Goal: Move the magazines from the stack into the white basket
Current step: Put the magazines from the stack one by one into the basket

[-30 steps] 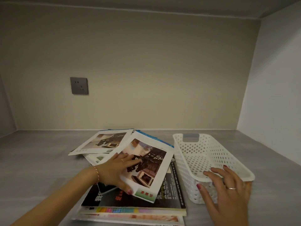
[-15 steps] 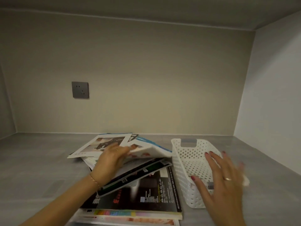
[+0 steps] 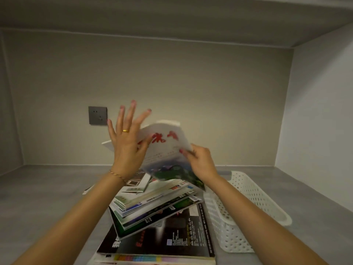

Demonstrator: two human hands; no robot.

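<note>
Hands lift one magazine (image 3: 164, 148) above the stack (image 3: 158, 217): right hand (image 3: 200, 161) pinching it, left hand (image 3: 128, 142) flat and spread against it, basket (image 3: 254, 196) next.

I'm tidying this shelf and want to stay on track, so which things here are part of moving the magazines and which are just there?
Part of the job:
lifted magazine, held by the left hand and right hand
stack of magazines
white basket

Just there:
wall socket
</note>
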